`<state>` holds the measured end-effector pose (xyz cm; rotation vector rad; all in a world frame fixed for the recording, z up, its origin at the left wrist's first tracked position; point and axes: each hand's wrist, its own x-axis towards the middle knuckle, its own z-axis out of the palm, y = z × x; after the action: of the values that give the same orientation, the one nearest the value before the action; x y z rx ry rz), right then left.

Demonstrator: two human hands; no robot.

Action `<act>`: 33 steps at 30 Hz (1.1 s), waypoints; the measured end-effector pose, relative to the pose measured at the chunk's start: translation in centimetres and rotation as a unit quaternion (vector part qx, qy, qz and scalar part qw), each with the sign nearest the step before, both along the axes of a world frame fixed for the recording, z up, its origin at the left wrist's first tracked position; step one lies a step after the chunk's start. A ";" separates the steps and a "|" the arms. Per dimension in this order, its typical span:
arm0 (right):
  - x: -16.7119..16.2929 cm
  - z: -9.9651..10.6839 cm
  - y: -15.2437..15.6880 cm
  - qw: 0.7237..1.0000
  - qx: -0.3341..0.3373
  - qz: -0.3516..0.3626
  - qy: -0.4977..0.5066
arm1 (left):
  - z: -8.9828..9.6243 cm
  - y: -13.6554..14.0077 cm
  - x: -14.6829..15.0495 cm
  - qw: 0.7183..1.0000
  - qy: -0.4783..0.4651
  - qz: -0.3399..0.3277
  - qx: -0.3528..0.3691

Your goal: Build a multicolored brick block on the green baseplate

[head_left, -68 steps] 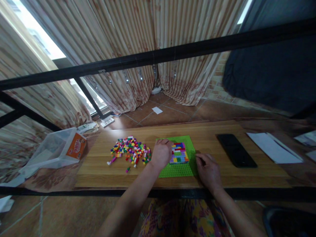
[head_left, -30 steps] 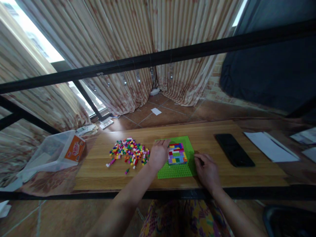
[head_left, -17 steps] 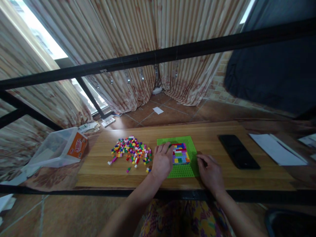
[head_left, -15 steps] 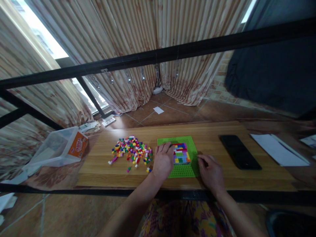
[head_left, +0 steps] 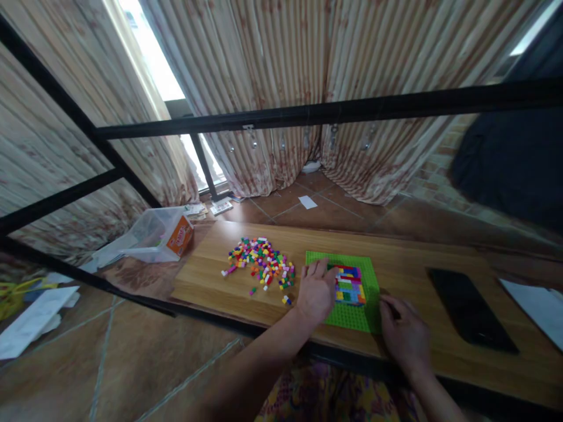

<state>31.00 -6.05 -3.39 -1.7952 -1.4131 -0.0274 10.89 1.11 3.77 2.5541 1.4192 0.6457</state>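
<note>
A block of multicoloured toy building bricks sits on a green studded baseplate. My left hand lies over the plate's left part, fingers bent and fingertips at the block's upper left edge. What is between those fingertips, if anything, is hidden. By the plate's right edge rests my right hand, curled with thumb and fingers drawn together; I cannot make out anything in it. Left of the plate, a loose pile of small coloured bricks is spread over the wooden board.
A black phone lies on the board's right side, with white paper beyond it. At the left end stands a clear plastic bin with an orange label. A black metal bar crosses behind the board, before curtains.
The view has swung left, so the board and everything on it appear shifted right and slightly lower. Both hands keep nearly the same places at the baseplate.
</note>
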 end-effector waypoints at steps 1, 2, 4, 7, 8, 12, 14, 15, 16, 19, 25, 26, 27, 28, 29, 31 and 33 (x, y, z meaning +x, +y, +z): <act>0.0 0.0 0.0 1.000 -0.001 0.003 -0.004 | -0.2 -0.4 -0.2 1.000 -0.014 0.006 0.001; 0.1 -0.1 0.0 1.000 -0.002 0.006 -0.009 | -0.4 -0.9 -0.6 0.999 -0.031 0.012 0.004; 0.2 -0.2 0.0 1.000 -0.003 0.007 -0.018 | -0.8 -2.0 -1.7 0.997 -0.072 0.027 0.014; 0.3 -0.3 0.0 1.000 -0.007 -0.002 -0.028 | -1.4 -3.3 -4.6 0.988 -0.140 0.056 0.032; 0.3 -0.4 0.0 0.999 -0.010 -0.002 -0.031 | -1.6 -3.6 -5.9 0.984 -0.157 0.070 0.038; 0.6 -0.6 -0.1 0.999 -0.022 -0.007 -0.043 | -2.4 -2.8 -12.5 0.965 -0.174 0.186 0.063; 0.8 -0.8 -0.1 0.998 -0.027 -0.012 -0.053 | -2.6 -1.6 -15.8 0.946 -0.164 0.269 0.077; 0.9 -0.9 -0.1 0.998 -0.029 -0.012 -0.056 | -2.7 -0.9 -17.3 0.936 -0.153 0.307 0.074; 1.0 -0.9 -0.1 0.998 -0.031 -0.010 -0.058 | -2.7 -0.2 -18.6 0.929 -0.135 0.338 0.066; 1.0 -1.0 -0.1 0.997 -0.035 -0.007 -0.063 | -2.9 1.6 -21.0 0.922 -0.076 0.378 0.046; 0.8 -0.8 0.0 0.998 -0.036 -0.010 -0.056 | -3.5 3.0 -21.4 0.929 -0.056 0.364 0.032; 0.8 -0.8 0.0 0.998 -0.037 -0.012 -0.053 | -3.5 3.0 -21.4 0.931 -0.056 0.361 0.029; 0.7 -0.7 0.0 0.998 -0.038 -0.015 -0.052 | -3.5 3.0 -21.3 0.932 -0.056 0.356 0.028; 0.6 -0.7 0.0 0.998 -0.036 -0.015 -0.049 | -3.4 2.9 -21.2 0.934 -0.055 0.351 0.031; 0.5 -0.6 0.0 0.998 -0.033 -0.015 -0.045 | -3.2 2.8 -20.9 0.937 -0.054 0.344 0.036; 0.3 -0.5 0.1 0.999 -0.023 -0.010 -0.033 | -2.8 2.3 -20.0 0.943 -0.040 0.324 0.070; 0.1 -0.3 0.1 1.000 -0.013 -0.006 -0.024 | -2.2 1.4 -18.4 0.953 -0.030 0.284 0.101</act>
<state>31.10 -5.94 -3.69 -1.8341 -1.4424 -0.0582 -7.46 2.54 1.59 2.2185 2.1869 0.9802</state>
